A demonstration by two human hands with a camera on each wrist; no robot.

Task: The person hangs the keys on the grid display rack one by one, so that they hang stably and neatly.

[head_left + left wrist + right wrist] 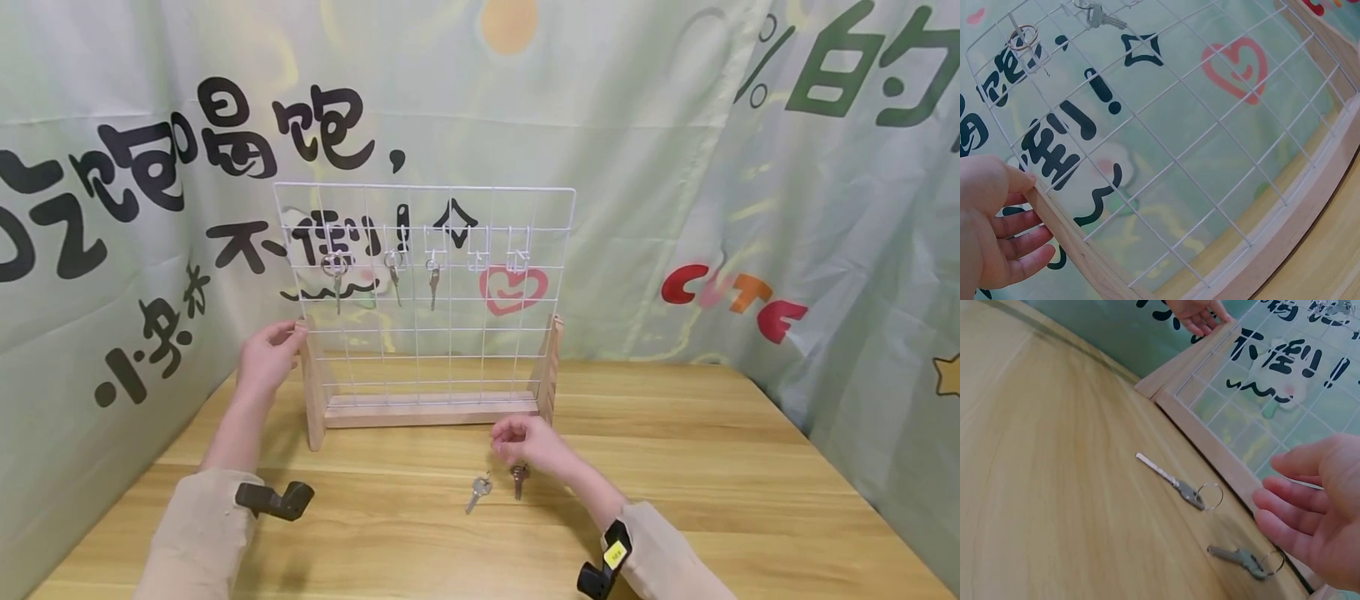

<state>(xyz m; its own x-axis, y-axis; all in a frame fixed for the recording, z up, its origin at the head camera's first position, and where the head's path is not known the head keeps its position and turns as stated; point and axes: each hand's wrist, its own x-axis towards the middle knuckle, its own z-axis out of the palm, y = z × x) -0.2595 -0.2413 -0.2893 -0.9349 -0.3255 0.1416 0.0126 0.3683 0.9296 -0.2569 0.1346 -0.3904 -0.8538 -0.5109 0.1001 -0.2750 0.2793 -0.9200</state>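
Two loose keys, ringed, flat on the bench (675, 467): one silver key (480, 487), left; one darker key (518, 485), right; both near side of the rack (432, 414). One right hand (534, 444), raised just beyond the darker key and before the rack's right end, fingers loosely curved, thumb apart from them. One left hand (272, 354), thumb and fingers pinching the top of the rack's left upright (313, 404). Five white hooks (518, 265) in a row; three hanging keys (433, 287) on the left three. Two wrist cameras (276, 502). Printed cloth (637, 208), far side.
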